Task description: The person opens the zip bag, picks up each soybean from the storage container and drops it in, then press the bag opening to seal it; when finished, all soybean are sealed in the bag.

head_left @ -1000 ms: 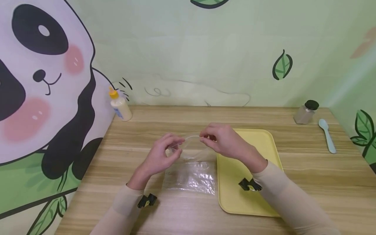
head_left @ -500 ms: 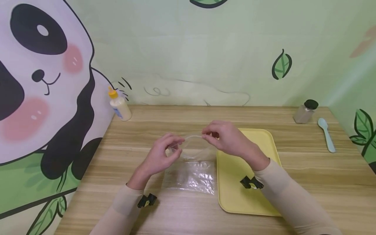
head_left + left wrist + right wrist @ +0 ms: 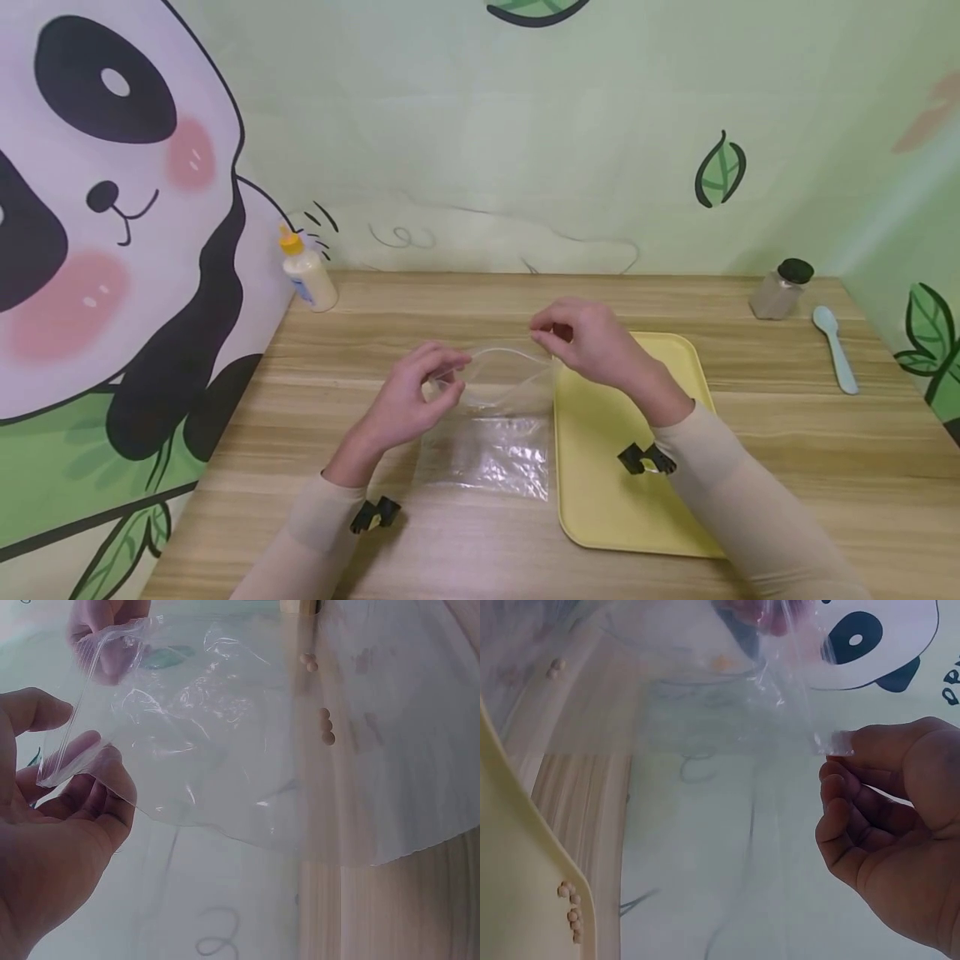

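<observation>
A clear zip-top plastic bag (image 3: 487,454) hangs and spreads between both hands. Its top rim bows into a loop, so the mouth gapes a little in the head view. My left hand (image 3: 416,400) holds the bag's left top corner, thumb and fingers round the zip edge; the left wrist view shows some fingers through the film. My right hand (image 3: 588,342) pinches the right top corner between thumb and forefinger, the other fingers curled in, as the right wrist view (image 3: 900,817) shows. The bag looks flat, with shiny creases (image 3: 225,705).
A yellow tray (image 3: 630,508) lies under the right forearm, close beside the bag. A glue-type bottle with an orange tip (image 3: 311,279) stands far left. Far right are a black-lidded jar (image 3: 780,292) and a pale blue spoon (image 3: 836,354). Small beige round shapes (image 3: 570,911) show by the tray's edge.
My right hand has shifted right and slightly away, from partway along the bag's rim to the right corner, and more of the rim shows. My left hand stays in place.
</observation>
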Demonstrator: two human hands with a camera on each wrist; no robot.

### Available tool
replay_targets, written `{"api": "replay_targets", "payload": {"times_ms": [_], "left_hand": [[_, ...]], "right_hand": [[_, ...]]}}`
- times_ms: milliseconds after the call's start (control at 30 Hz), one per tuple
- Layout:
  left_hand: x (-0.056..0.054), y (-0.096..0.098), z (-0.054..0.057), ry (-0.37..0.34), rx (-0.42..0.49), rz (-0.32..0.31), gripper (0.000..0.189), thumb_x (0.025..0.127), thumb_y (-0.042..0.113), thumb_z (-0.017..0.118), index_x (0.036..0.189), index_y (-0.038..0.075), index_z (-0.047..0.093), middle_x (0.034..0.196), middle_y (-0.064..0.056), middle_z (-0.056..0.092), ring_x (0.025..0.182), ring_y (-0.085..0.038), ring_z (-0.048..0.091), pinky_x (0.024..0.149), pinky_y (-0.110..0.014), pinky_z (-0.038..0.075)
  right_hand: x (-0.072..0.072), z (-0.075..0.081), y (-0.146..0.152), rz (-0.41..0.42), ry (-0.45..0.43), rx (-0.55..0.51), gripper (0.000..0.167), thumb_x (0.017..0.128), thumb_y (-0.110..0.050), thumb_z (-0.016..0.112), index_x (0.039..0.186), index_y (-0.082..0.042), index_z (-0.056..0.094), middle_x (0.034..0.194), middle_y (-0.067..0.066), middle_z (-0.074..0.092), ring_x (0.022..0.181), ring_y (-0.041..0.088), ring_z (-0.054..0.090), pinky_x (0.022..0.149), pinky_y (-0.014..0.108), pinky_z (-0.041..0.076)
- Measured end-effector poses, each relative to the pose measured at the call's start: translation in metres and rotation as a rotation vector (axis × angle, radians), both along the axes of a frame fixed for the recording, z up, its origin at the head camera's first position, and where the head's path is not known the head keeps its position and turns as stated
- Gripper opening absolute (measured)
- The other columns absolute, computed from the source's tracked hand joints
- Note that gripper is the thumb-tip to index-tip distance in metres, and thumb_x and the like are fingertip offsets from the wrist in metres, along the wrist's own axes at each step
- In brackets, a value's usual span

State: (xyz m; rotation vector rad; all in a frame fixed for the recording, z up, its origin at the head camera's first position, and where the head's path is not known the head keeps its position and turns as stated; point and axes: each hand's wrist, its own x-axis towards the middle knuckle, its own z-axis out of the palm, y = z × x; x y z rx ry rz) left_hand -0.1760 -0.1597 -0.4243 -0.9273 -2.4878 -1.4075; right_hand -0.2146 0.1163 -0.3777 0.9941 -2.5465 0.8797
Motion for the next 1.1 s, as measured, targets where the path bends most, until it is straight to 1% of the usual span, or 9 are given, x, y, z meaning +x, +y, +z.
{"api": "replay_targets", "payload": {"times_ms": [167, 400, 667, 867, 1100], "left_hand": [[0.001, 0.000, 0.000, 0.003, -0.002, -0.001, 0.031, 0.085, 0.002, 0.066, 0.116, 0.002, 0.065, 0.106, -0.005, 0.064, 0.088, -0.014, 0.061, 0.087, -0.029, 0.057], [0.000, 0.000, -0.002, 0.014, 0.004, 0.001, 0.030, 0.084, 0.001, 0.067, 0.114, 0.001, 0.065, 0.104, -0.005, 0.064, 0.088, -0.014, 0.061, 0.085, -0.028, 0.058], [0.001, 0.000, -0.002, 0.021, 0.019, 0.007, 0.030, 0.084, -0.001, 0.066, 0.114, 0.002, 0.066, 0.103, -0.006, 0.065, 0.086, -0.015, 0.062, 0.083, -0.029, 0.058], [0.001, 0.000, -0.002, 0.029, 0.016, 0.009, 0.029, 0.085, 0.001, 0.065, 0.115, 0.002, 0.065, 0.104, -0.008, 0.065, 0.086, -0.016, 0.062, 0.083, -0.031, 0.058], [0.000, 0.000, 0.000, 0.016, 0.013, 0.017, 0.030, 0.084, 0.000, 0.066, 0.114, 0.002, 0.066, 0.104, -0.008, 0.065, 0.087, -0.015, 0.062, 0.084, -0.031, 0.058]], "right_hand": [[-0.006, -0.005, 0.005, -0.036, -0.037, 0.015, 0.011, 0.088, -0.012, 0.070, 0.095, -0.005, 0.073, 0.078, 0.002, 0.068, 0.066, 0.010, 0.054, 0.057, 0.023, 0.048], [-0.015, -0.013, 0.011, -0.079, -0.104, 0.044, 0.011, 0.090, -0.013, 0.068, 0.096, -0.006, 0.073, 0.083, 0.004, 0.069, 0.069, 0.012, 0.056, 0.060, 0.025, 0.049], [-0.025, -0.027, 0.018, -0.109, -0.188, 0.069, 0.014, 0.091, -0.014, 0.067, 0.098, -0.004, 0.073, 0.084, 0.005, 0.069, 0.070, 0.014, 0.057, 0.061, 0.026, 0.051], [-0.033, -0.040, 0.022, -0.130, -0.210, 0.083, 0.014, 0.091, -0.014, 0.067, 0.097, -0.004, 0.073, 0.083, 0.005, 0.069, 0.070, 0.015, 0.057, 0.061, 0.026, 0.050], [-0.041, -0.053, 0.026, -0.151, -0.264, 0.106, 0.015, 0.090, -0.013, 0.068, 0.098, -0.002, 0.072, 0.084, 0.006, 0.069, 0.073, 0.016, 0.060, 0.065, 0.029, 0.054]]}}
